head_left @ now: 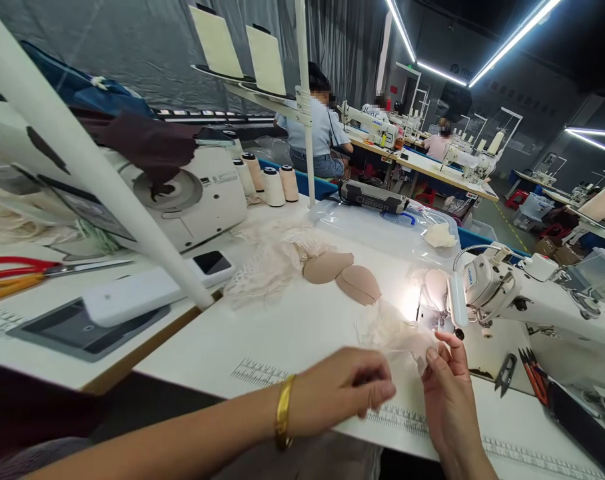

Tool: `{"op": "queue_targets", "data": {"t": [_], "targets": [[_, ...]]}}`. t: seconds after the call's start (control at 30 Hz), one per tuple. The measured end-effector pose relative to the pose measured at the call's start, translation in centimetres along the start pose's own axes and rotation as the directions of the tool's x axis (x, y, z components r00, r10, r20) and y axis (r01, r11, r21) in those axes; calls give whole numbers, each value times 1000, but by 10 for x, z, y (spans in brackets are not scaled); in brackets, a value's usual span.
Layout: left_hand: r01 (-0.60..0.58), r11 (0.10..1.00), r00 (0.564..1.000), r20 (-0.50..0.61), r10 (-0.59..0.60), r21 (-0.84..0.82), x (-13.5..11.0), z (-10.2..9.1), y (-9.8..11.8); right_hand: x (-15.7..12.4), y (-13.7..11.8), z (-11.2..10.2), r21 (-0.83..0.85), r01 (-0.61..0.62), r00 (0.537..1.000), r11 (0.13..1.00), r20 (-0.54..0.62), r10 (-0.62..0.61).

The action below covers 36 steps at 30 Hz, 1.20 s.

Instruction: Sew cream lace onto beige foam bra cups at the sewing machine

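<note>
Sheer cream fabric sits on the white sewing table, in front of you and just left of the sewing machine. Left to right: loose cream lace is bunched on the far side, then two beige bra cups in a row, long axis slanting from far left to near right. Your left hand is above the near side of the table, back up, fingers loosely curled; palm side is hidden, so can't tell if they grip anything. From those fingers the sheer piece lies ahead and to the right, apart from them. Its long axis slopes from near the cups down toward you and right; the narrow end points at your right hand. Can't tell if it's joined to the cups. Right hand is the nearer one, in contact: thumb and fingertips pinch that end, just on your side of the presser foot area. Past it, right, black thread snips lie on the table.
</note>
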<state>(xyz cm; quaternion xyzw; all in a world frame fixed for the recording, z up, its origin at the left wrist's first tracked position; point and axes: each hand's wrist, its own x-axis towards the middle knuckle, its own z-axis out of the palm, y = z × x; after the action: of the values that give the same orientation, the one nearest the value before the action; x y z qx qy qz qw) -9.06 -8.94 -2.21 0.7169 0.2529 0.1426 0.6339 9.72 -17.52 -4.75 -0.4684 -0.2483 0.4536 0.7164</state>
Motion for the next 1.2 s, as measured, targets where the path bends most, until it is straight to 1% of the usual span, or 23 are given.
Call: {"op": "queue_targets", "data": {"t": [0.03, 0.07, 0.1, 0.13, 0.17, 0.2, 0.23, 0.27, 0.3, 0.33, 0.37, 0.4, 0.47, 0.53, 0.57, 0.6, 0.7, 0.83, 0.9, 1.0, 1.1, 1.17, 1.2], "targets": [[127, 963, 988, 120, -101, -239, -1, 14, -1, -6, 4, 1, -9, 22, 1000, 1000, -13, -22], [212, 867, 974, 167, -151, -451, 0, 25, -2, -13, 9, 2, -33, 48, 999, 998, -22, -49], [214, 755, 977, 128, -171, -620, 4, 34, -3, -20, 14, 1, -72, 76, 997, 995, -28, -78], [150, 655, 982, 37, -183, -740, 9, 39, -4, -28, 18, 1, -128, 101, 994, 987, -30, -105], [58, 583, 978, -70, -195, -810, 14, 42, -4, -35, 22, -1, -201, 123, 991, 972, -24, -131], [-30, 544, 965, -167, -204, -839, 19, 43, -4, -42, 24, -2, -285, 145, 988, 947, -10, -154], [-93, 527, 950, -235, -208, -844, 23, 42, -2, -46, 25, -3, -370, 166, 985, 914, 14, -173], [-128, 529, 938, -275, -209, -839, 26, 41, -1, -49, 24, -3, -439, 184, 982, 879, 42, -184], [-137, 544, 937, -286, -200, -828, 27, 39, 2, -48, 21, -4, -487, 197, 980, 851, 72, -186], [-129, 569, 947, -272, -174, -812, 27, 38, 4, -45, 16, -4, -512, 199, 980, 835, 102, -171], [-116, 595, 960, -243, -137, -795, 26, 36, 6, -40, 11, -5, -514, 181, 983, 838, 122, -137], [-100, 617, 974, -204, -100, -780, 24, 36, 7, -33, 6, -7, -492, 138, 989, 860, 120, -90], [-77, 638, 988, -145, -56, -766, 19, 34, 9, -19, -1, -12, -377, -3, 997, 926, 68, 31], [-84, 638, 989, -145, -43, -765, 17, 33, 9, -8, -5, -18, -221, -128, 990, 967, 26, 137], [-97, 643, 987, -157, -37, -760, 17, 32, 9, -5, -6, -21, -162, -155, 987, 975, 24, 161], [-115, 652, 985, -171, -22, -749, 17, 32, 8, -4, -7, -24, -132, -158, 986, 979, 36, 164], [-170, 697, 979, -198, 41, -697, 21, 33, 6, -6, -11, -26, -115, -115, 990, 987, 65, 123], [-233, 806, 958, -273, 93, -544, 24, 35, 6, -9, -20, -20, -33, -82, 996, 996, 20, 83], [-248, 854, 948, -298, 115, -457, 24, 36, 6, -12, -23, -15, 14, -30, 999, 999, -41, 31], [-226, 884, 948, -303, 102, -410, 24, 38, 4, -18, -23, -5, 63, 36, 993, 997, -113, -28], [-178, 886, 955, -293, 50, -429, 23, 43, -2, -20, -22, 3, 124, 25, 997, 992, -79, -16], [-129, 875, 968, -252, 8, -468, 22, 47, -6, -16, -21, 4, 164, 37, 996, 986, -87, -23], [-102, 859, 978, -209, -6, -501, 22, 49, -8, -13, -19, 4, 170, 49, 994, 984, -108, -31]]}}
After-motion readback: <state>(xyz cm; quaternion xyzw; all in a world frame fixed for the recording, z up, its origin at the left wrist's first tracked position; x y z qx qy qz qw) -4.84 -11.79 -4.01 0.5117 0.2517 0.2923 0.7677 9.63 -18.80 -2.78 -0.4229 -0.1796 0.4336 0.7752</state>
